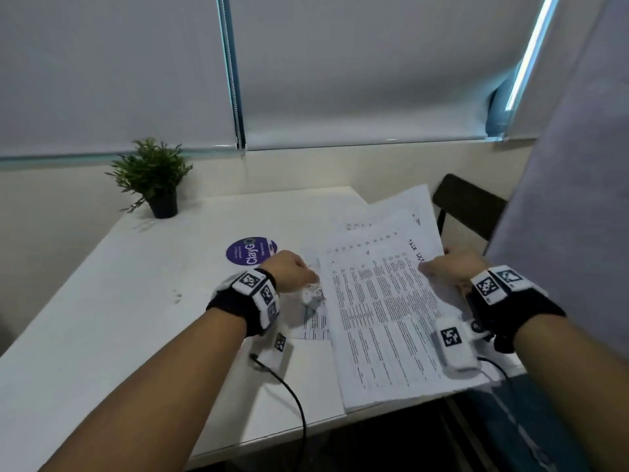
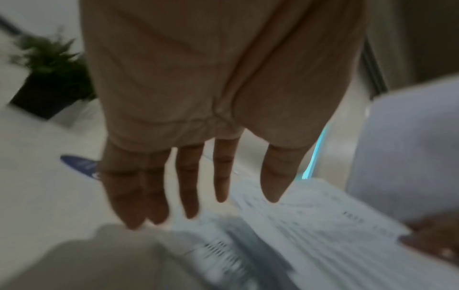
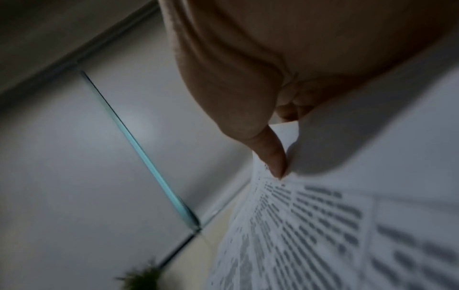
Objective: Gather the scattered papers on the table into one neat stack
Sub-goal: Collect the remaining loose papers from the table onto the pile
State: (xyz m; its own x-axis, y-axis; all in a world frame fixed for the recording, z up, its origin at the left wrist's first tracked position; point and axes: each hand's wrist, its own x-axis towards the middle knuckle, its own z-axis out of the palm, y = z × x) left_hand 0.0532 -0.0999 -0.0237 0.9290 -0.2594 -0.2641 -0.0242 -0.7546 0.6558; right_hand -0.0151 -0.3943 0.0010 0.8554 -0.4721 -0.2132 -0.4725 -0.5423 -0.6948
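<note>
A pile of printed papers (image 1: 381, 301) lies fanned and askew on the right part of the white table (image 1: 136, 301), overhanging its front corner. My right hand (image 1: 446, 265) pinches the pile's right edge, thumb (image 3: 273, 157) on the top sheet (image 3: 323, 225). A smaller printed sheet (image 1: 315, 318) and a blank white sheet (image 1: 313, 369) stick out from under the pile's left side. My left hand (image 1: 292, 270) hovers over that smaller sheet with straight fingers (image 2: 188, 186), holding nothing; the pile (image 2: 310, 235) lies just to its right.
A small potted plant (image 1: 155, 178) stands at the table's far left corner. A round purple sticker (image 1: 251, 251) lies beyond my left hand. A dark chair (image 1: 469, 209) stands past the table's right edge. A black cable (image 1: 289, 396) trails from my left wrist.
</note>
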